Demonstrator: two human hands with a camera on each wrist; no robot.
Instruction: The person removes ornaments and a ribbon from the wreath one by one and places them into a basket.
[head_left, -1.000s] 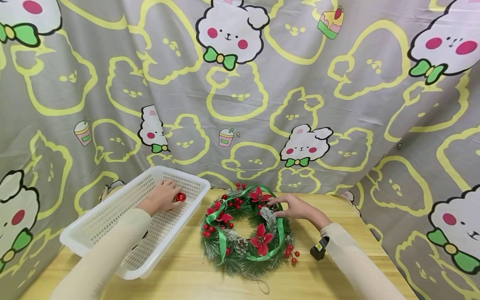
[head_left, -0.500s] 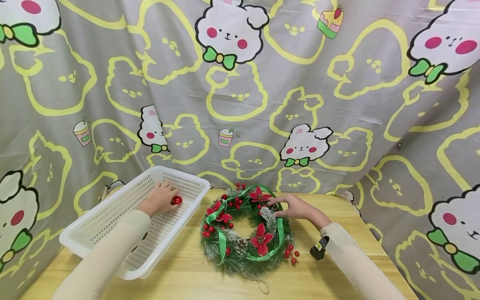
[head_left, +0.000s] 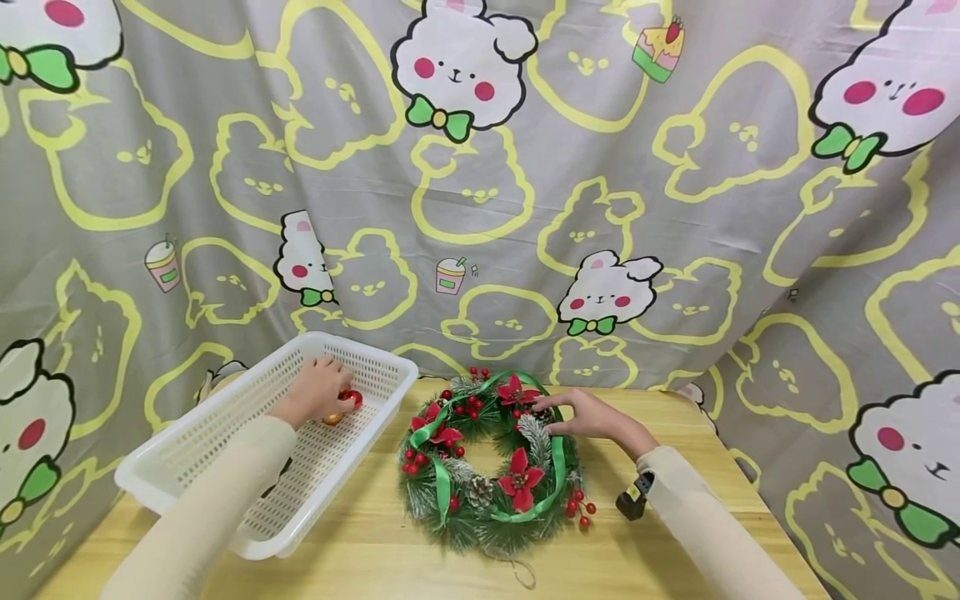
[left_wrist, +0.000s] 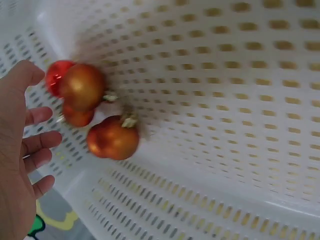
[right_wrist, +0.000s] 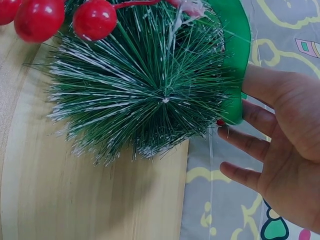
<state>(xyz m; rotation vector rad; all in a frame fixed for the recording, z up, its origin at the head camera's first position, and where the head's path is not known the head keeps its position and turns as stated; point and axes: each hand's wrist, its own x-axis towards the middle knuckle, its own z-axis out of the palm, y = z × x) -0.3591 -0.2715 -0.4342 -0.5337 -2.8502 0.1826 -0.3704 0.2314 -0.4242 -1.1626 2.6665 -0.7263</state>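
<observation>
My left hand (head_left: 313, 390) is down inside the white perforated basket (head_left: 401, 379). In the left wrist view its fingers are spread and loosely bent, next to a shiny red bauble (left_wrist: 56, 75) and several orange baubles (left_wrist: 82, 87) with gold caps, clustered at one end. Nothing shows between those fingers. On the right side of the green Christmas wreath (head_left: 423, 500) rests my right hand (head_left: 592, 414), its thumb and index fingertips among the sprigs. The right wrist view shows these tips partly hidden at the green ribbon (right_wrist: 235, 60), with the other fingers extended.
The wooden table (head_left: 360, 542) carries both basket and wreath. Red poinsettias (head_left: 521, 479), berries (head_left: 579, 504) and a pinecone (head_left: 480, 492) trim the wreath, with a string loop (head_left: 517, 575) at its front. A patterned curtain (head_left: 495, 225) hangs behind and at both sides.
My left hand has drawn slightly left and towards me in the basket. The red bauble has shifted a little left, and an orange one now shows under the hand. The right hand stays put.
</observation>
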